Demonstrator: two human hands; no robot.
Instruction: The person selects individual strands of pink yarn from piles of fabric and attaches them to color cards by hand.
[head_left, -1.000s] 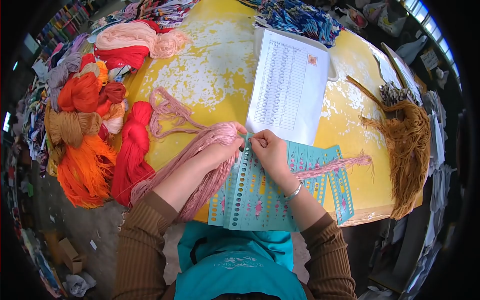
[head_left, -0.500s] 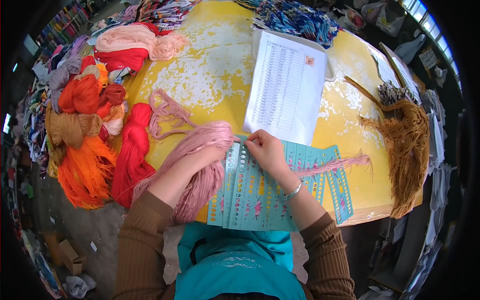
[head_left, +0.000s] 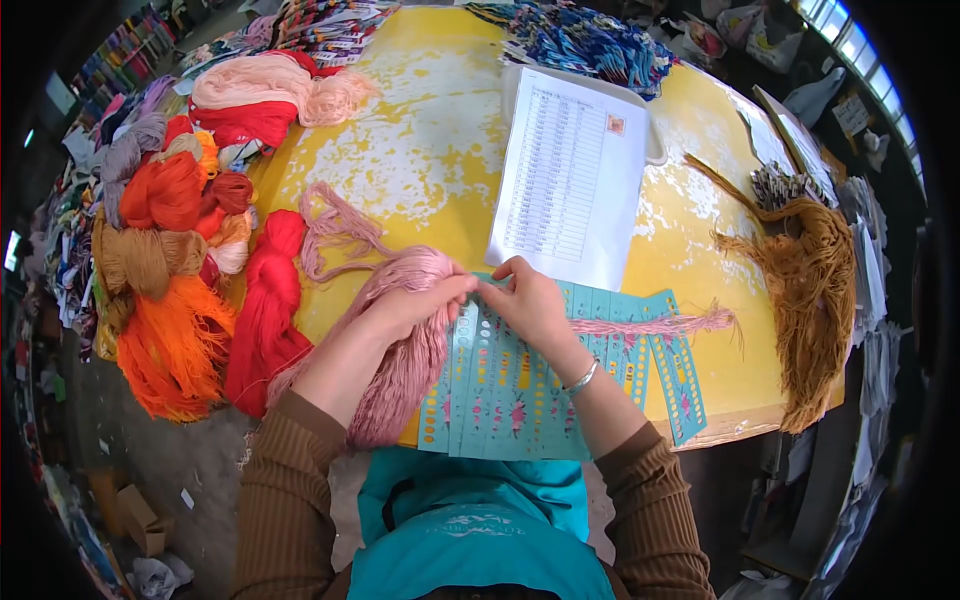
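My left hand [head_left: 425, 303] lies over a thick pink yarn bundle [head_left: 395, 385], its thumb and fingers pinched near the top of the teal cards. Opposite it, my right hand [head_left: 525, 303] is pinched too, fingertips close to the left ones. Whatever lies between the fingertips is too small to name. Beneath my right hand are overlapping teal cards [head_left: 515, 440] with rows of holes and pink flower prints. A thin pink strand bundle [head_left: 660, 325] runs across the cards to the right of my right wrist.
On the yellow table [head_left: 420, 160] lies a printed list [head_left: 570, 180]. Red yarn [head_left: 270, 290], orange yarn [head_left: 175, 340] and other skeins are piled at left. Brown yarn [head_left: 815, 300] hangs over the right edge. Blue patterned skeins [head_left: 590, 50] lie at the back.
My left hand has come out from under the pink bundle and moved up and right, its fingertips now meeting my right hand's. My right hand has hardly moved.
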